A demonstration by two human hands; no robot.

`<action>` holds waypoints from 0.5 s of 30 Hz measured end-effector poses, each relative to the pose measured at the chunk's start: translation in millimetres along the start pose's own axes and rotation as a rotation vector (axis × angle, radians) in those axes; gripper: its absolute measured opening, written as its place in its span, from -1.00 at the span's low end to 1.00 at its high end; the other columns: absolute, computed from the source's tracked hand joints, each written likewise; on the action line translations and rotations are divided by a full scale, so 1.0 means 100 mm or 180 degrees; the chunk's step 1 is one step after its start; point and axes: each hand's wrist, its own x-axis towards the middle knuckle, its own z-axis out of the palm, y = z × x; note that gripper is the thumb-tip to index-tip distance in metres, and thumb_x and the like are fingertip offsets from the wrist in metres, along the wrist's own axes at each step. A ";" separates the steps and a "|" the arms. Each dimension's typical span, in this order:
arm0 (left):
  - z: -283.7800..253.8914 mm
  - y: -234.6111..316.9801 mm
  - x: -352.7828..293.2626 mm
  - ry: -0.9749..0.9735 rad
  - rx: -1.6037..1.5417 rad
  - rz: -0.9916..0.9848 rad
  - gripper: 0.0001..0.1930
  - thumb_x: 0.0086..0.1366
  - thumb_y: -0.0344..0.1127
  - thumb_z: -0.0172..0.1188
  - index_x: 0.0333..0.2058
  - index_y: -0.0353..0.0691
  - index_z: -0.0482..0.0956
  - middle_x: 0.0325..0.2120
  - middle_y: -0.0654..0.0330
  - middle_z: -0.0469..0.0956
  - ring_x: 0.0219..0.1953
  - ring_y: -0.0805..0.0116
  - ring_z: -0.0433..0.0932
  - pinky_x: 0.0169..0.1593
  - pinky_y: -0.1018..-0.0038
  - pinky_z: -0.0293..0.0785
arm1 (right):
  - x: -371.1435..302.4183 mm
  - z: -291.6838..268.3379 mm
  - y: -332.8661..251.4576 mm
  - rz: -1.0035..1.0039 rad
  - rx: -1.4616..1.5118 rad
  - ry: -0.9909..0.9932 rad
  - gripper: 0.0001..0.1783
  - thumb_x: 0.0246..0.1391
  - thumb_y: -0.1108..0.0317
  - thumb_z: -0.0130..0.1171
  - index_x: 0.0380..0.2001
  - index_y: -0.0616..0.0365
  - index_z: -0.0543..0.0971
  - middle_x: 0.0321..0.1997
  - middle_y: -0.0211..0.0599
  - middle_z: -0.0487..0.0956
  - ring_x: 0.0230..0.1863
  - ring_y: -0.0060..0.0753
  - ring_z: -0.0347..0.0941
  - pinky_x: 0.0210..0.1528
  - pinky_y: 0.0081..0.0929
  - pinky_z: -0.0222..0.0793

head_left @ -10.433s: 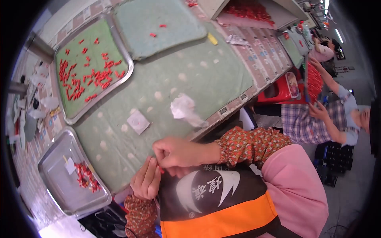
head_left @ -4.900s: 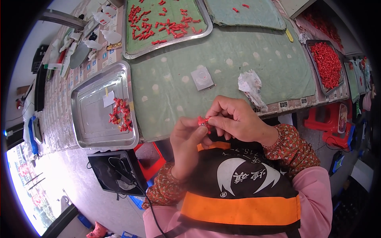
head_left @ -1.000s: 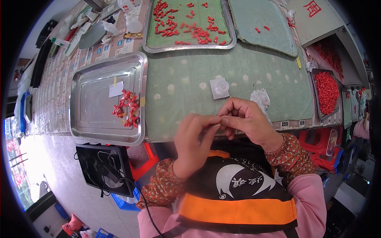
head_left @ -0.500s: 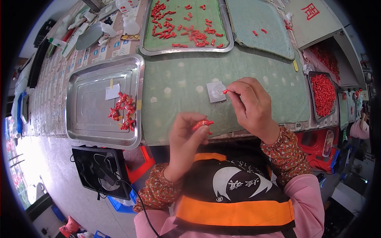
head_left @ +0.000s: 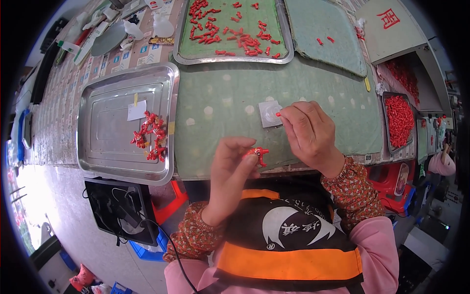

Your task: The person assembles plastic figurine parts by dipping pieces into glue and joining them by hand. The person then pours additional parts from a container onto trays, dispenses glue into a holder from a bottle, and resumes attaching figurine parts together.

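Observation:
Pinched between the thumb and fingers of my left hand is a small glossy red figurine, one end sticking out to the right. The fingers hide its rest. My right hand grips a tiny red piece at its fingertips; only its tip shows. Just left of that piece, a white square with a clear, shiny patch on it lies on the green cloth. The two hands are apart, and the figurine and the tiny piece do not touch.
On the left, a metal tray holds several red figurines and a paper slip. At the back are a green-lined tray of red pieces and a green board. A dark tray of red pieces stands right.
The figurine has turned in my left hand, showing more of its end. My right hand has shifted slightly down. The whole view has shifted a little.

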 end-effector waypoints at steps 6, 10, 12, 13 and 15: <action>0.01 0.00 -0.01 0.0021 -0.0010 -0.0012 -0.77 0.38 -0.36 0.13 -0.04 -0.26 0.42 -0.29 0.32 0.48 -0.32 0.63 0.46 -0.28 0.67 0.54 | -0.08 0.02 0.02 -0.0152 -0.0198 -0.0043 -0.61 -0.20 0.53 0.25 -0.18 0.24 0.52 -0.29 -0.19 0.50 -0.37 -0.15 0.49 -0.37 -0.33 0.47; 0.00 0.04 -0.02 -0.0036 -0.0018 -0.0076 -0.77 0.38 -0.36 0.14 -0.04 -0.27 0.45 -0.26 0.31 0.49 -0.29 0.62 0.47 -0.27 0.67 0.54 | -0.09 0.03 0.01 -0.0203 -0.0233 -0.0030 -0.59 -0.22 0.50 0.24 -0.17 0.23 0.53 -0.28 -0.17 0.50 -0.35 -0.13 0.50 -0.33 -0.31 0.50; 0.00 0.04 -0.02 -0.0002 -0.0093 -0.0175 -0.76 0.38 -0.35 0.14 -0.02 -0.27 0.47 -0.24 0.31 0.50 -0.27 0.62 0.48 -0.25 0.66 0.54 | -0.09 0.03 0.02 -0.0164 -0.0199 -0.0026 -0.61 -0.21 0.52 0.25 -0.19 0.23 0.52 -0.29 -0.19 0.50 -0.36 -0.14 0.50 -0.35 -0.31 0.49; 0.00 0.04 -0.02 0.0000 -0.0091 -0.0174 -0.76 0.38 -0.35 0.14 -0.02 -0.27 0.47 -0.24 0.31 0.50 -0.27 0.62 0.48 -0.25 0.66 0.54 | -0.09 0.03 0.02 -0.0124 -0.0167 -0.0024 -0.63 -0.20 0.54 0.27 -0.21 0.23 0.52 -0.30 -0.20 0.50 -0.36 -0.16 0.50 -0.37 -0.31 0.48; 0.00 0.04 -0.02 0.0001 -0.0041 -0.0169 -0.75 0.40 -0.34 0.12 0.00 -0.26 0.47 -0.22 0.31 0.50 -0.25 0.63 0.48 -0.23 0.66 0.53 | -0.04 0.01 -0.01 0.0072 0.0011 0.0008 -0.66 -0.18 0.56 0.28 -0.24 0.23 0.51 -0.33 -0.21 0.49 -0.38 -0.18 0.49 -0.40 -0.33 0.47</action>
